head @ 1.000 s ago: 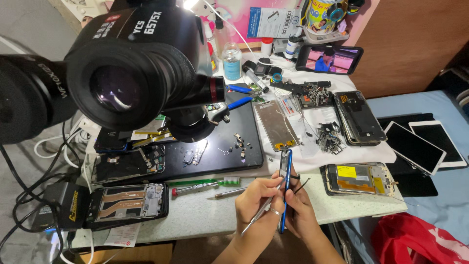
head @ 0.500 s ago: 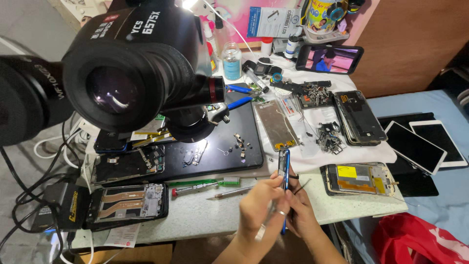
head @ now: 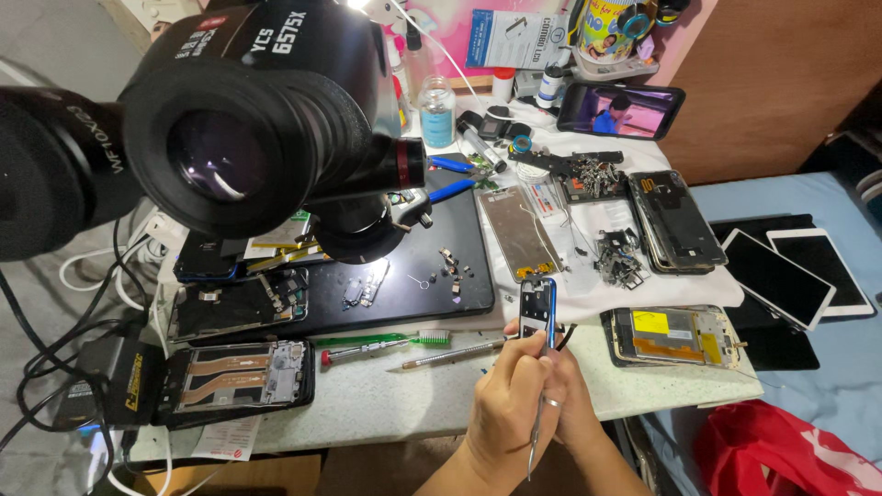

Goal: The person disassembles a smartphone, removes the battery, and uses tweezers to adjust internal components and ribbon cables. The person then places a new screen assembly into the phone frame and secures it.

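Blue phone frame (head: 538,310) stands on edge at the front of the bench, my right hand (head: 577,404) curled shut on it from behind so it's steady, while my left hand (head: 507,411) pinches tweezers (head: 536,439) closed like a pen. Screwdriver (head: 455,354) and green toothbrush (head: 386,339) lie within reach. Speckled worktop (head: 395,400), black mat (head: 418,276), microscope (head: 248,119) overhead, gutted phones all round.

- Left hand (head: 505,418): bare, no glove, forearm unsleeved.
- Right hand (head: 574,404): bare, a thin silver ring on one of its fingers (head: 552,401).
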